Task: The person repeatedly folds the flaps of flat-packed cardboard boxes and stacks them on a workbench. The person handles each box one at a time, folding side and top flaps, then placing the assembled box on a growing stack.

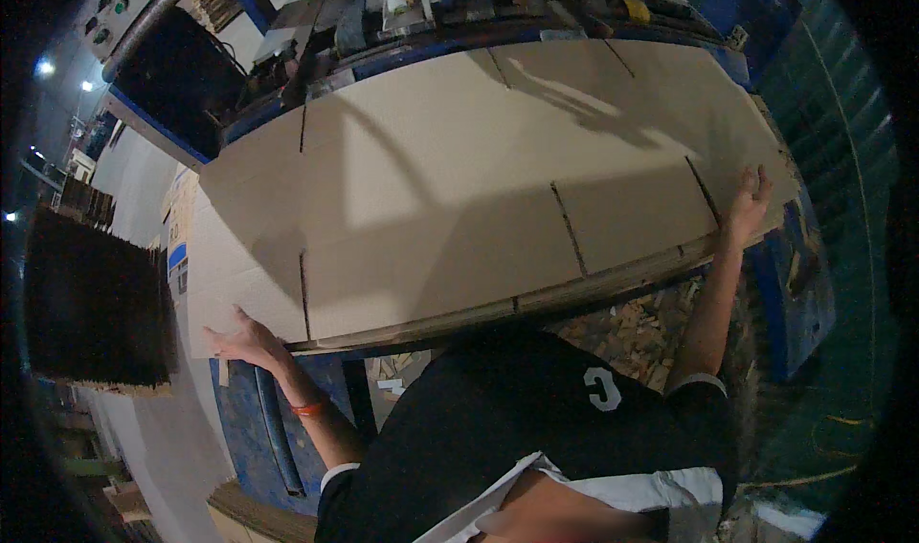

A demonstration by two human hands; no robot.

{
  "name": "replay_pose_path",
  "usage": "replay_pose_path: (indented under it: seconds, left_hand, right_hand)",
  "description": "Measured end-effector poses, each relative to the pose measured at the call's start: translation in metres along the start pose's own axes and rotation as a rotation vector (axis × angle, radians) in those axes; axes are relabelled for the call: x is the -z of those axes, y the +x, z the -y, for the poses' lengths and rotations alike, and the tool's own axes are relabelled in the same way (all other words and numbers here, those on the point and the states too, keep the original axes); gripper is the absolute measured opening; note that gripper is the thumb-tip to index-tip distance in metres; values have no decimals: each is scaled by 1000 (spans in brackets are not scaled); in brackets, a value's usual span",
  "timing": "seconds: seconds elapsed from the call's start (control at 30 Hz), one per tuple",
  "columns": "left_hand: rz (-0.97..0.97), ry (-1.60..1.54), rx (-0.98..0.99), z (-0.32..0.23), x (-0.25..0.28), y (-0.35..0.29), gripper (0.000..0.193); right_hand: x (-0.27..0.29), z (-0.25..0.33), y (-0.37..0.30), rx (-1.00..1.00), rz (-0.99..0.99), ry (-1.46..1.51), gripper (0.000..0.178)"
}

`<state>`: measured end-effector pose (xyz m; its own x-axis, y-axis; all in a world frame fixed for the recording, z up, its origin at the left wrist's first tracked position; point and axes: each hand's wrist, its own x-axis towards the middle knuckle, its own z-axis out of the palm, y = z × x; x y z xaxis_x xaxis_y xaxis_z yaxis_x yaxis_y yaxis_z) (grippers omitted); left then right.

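In front of me lies a wide brown cardboard sheet [421, 199] with dark slots cut into its long edges. It is the top one of a stack whose layered edges show along the near side. My left hand [247, 340] is at the near left corner, fingers spread, touching the sheet and holding nothing. At the right end, my right hand [749, 206] rests against the sheet's edge with its fingers stretched up and apart. An orange band circles my left wrist.
Behind the cardboard stands a blue machine [383, 60] with metal parts. A control panel [120, 7] with coloured buttons is at upper left. A dark cardboard stack [96, 299] stands at left. Cardboard scraps [632, 332] litter the floor below; a green corrugated wall [842, 199] rises at right.
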<state>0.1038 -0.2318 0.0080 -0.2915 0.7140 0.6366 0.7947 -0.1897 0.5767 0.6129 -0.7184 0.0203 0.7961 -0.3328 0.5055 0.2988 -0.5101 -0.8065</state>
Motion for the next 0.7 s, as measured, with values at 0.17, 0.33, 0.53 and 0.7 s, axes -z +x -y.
replay_pose_path:
  seconds: [0.17,0.33,0.53,0.7]
  left_hand:
    - [-10,-312,165,1,-7,28,63]
    - [28,-987,564,22,17,67,40]
    - [183,-1584,584,53,32,115,34]
    - [696,-1460,884,43,-4,120,34]
  right_hand:
    - [19,27,29,-30,-179,454,48]
    - [50,26,100,-106,-94,1125,42]
    - [47,-21,168,-388,44,1008,44]
    - [58,23,117,-209,185,587,50]
